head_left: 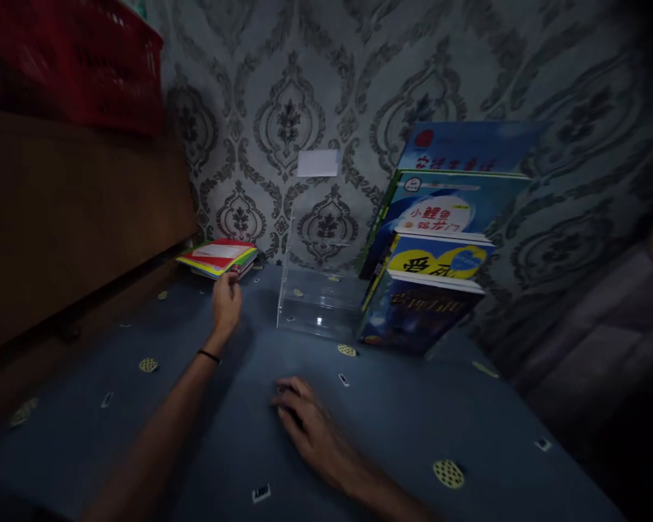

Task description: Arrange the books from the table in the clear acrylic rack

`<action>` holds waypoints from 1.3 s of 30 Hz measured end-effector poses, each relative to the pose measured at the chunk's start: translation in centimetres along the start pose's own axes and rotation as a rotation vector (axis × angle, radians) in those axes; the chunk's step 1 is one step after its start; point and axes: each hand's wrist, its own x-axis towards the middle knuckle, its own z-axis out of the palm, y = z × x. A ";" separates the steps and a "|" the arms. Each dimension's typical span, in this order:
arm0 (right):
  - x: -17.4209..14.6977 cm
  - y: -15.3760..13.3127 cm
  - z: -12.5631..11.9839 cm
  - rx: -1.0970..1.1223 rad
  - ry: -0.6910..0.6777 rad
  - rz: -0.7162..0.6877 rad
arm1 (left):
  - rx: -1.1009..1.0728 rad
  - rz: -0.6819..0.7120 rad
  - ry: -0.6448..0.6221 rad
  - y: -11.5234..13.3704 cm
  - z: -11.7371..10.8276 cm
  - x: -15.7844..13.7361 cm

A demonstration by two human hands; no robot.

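My left hand [227,301], with a dark band on its wrist, reaches to the near edge of a small stack of books [226,250] lying flat by the wall. Its fingertips meet the stack's front corner; whether they grip a book cannot be made out. The top cover is red, with yellow and green edges below it. Low over the blue tablecloth [397,420] is my right hand [307,424], its fingers loosely bent and apart with nothing in them. A clear acrylic book rack [321,319] stands beyond, and several upright picture books [440,254] fill its right side.
A wooden cabinet [81,225] borders the left side, with a red plastic basket [114,72] on top. Patterned wallpaper [288,116] covers the wall behind. A white label [318,163] tops the rack's left part. Blurred pale fabric [609,319] is at right.
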 end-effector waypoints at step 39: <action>-0.1 0.4 -0.3 -0.069 0.062 -0.052 | 0.849 0.352 -0.597 -1.1 -6.5 8.1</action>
